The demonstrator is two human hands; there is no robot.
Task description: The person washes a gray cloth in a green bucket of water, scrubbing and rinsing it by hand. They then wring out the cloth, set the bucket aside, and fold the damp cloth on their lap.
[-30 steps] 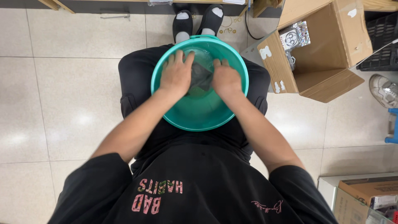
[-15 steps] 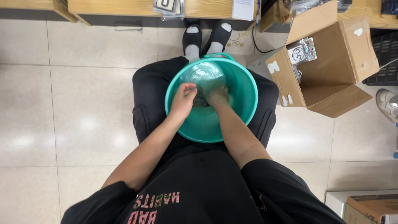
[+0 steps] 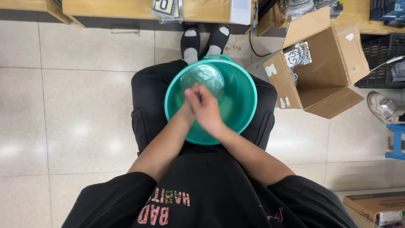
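1. Over the person's lap, a teal basin (image 3: 247,90) rests on black-trousered thighs, and both hands are down inside it.
2. The right hand (image 3: 206,110) lies on top, fingers curled over the left hand (image 3: 189,103), which is mostly hidden beneath it; the two are pressed together.
3. Whether either hand has hold of anything I cannot tell, since the fingers cover one another.
4. Just beyond the joined hands, on the far side of the basin floor, lies a clear crumpled plastic piece (image 3: 206,76), close to the fingertips; contact cannot be judged.
5. Well off to the right of the hands stands an open cardboard box (image 3: 333,63) on the tiled floor (image 3: 84,105).
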